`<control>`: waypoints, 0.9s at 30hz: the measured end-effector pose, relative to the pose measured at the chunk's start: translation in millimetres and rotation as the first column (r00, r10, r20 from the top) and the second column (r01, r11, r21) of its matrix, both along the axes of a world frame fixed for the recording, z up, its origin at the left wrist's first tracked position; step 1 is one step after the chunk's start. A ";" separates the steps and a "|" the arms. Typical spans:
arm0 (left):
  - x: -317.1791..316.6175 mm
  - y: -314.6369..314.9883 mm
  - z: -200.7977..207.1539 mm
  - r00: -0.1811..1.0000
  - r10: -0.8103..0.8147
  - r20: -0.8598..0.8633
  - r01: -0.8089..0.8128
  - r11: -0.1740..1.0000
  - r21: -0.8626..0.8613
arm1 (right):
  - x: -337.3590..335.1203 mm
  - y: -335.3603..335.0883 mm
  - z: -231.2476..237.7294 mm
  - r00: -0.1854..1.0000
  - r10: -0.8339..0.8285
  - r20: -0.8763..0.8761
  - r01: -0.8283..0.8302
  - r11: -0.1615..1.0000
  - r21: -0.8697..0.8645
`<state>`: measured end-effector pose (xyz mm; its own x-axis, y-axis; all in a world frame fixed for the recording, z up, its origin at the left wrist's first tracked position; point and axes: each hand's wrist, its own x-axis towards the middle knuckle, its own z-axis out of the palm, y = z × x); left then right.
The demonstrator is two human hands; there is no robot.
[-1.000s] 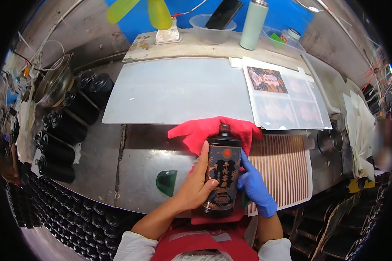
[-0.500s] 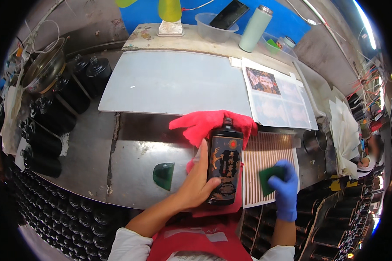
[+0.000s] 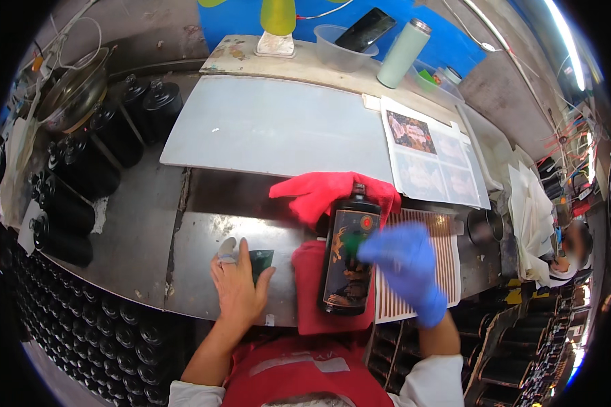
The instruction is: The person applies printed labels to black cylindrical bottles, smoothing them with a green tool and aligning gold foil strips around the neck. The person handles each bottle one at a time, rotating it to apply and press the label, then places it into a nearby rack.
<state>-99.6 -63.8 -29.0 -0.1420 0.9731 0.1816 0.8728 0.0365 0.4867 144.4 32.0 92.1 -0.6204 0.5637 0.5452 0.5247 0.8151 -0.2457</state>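
Note:
A black bottle (image 3: pixel 349 264) with a dark decorated front lies on a folded red cloth (image 3: pixel 310 288), its neck pointing away from me. My right hand (image 3: pixel 404 264), in a blue glove and blurred by motion, grips a green scraper (image 3: pixel 352 244) over the bottle's front. Left of the cloth, my left hand (image 3: pixel 239 285) is open, fingers apart, with pale covers on some fingertips. It partly hides a second green scraper (image 3: pixel 263 260) on the metal table; whether it touches that scraper I cannot tell.
A striped sheet (image 3: pixel 441 271) lies to the right, below printed paper sheets (image 3: pixel 441 183). Black bottles (image 3: pixel 81 166) stand along the left edge. A grey board (image 3: pixel 271 125) spans the back, with a green flask (image 3: pixel 404 54) behind it. A person (image 3: pixel 569 254) is at far right.
My left hand has let go of the bottle and moved left to the loose scraper. The bottle now rests on the cloth. My right hand has brought its scraper leftward onto the bottle's front.

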 end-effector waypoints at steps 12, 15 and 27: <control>-2.0 -8.8 16.6 0.693 0.050 0.719 -0.127 0.990 0.054 | 19.6 -113.0 -33.9 0.856 -0.335 -0.393 0.176 0.905 -0.388; 2.5 -2.0 29.6 0.552 -0.035 0.833 -0.225 0.956 0.189 | 25.4 -123.0 -28.6 0.888 -0.256 -0.381 0.126 0.934 -0.334; 91.1 88.2 46.4 0.547 -0.196 0.814 -0.099 0.950 0.295 | 14.1 -7.2 -72.3 0.443 -0.634 -0.634 -0.220 0.609 -0.762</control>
<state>-8.5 24.4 17.4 -0.3250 0.9085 0.2628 0.0691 -0.2543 0.9647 158.5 24.8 19.8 0.0746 0.9966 0.0348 -0.1605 0.0464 -0.9859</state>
